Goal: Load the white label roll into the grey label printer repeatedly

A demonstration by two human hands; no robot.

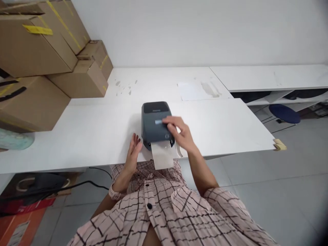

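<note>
A dark grey label printer (153, 128) stands near the front edge of the white table, with a blank pale label strip (162, 157) hanging out of its front and over the edge. My right hand (179, 132) is at the right side of the printer's lid, fingertips at the top beside a small light-blue patch (158, 121). Its thumb is apart from the fingers, and I see nothing held. To the left of the printer's front corner, my left hand (133, 153) is raised with fingers stretched out, holding nothing.
Cardboard boxes (84, 78) with yellow tape are stacked at the left, beside a pale green roll (16, 139). A white sheet (191, 91) lies behind the printer. Black cables (87, 183) hang below the table. A blue stool (284, 113) stands at the right.
</note>
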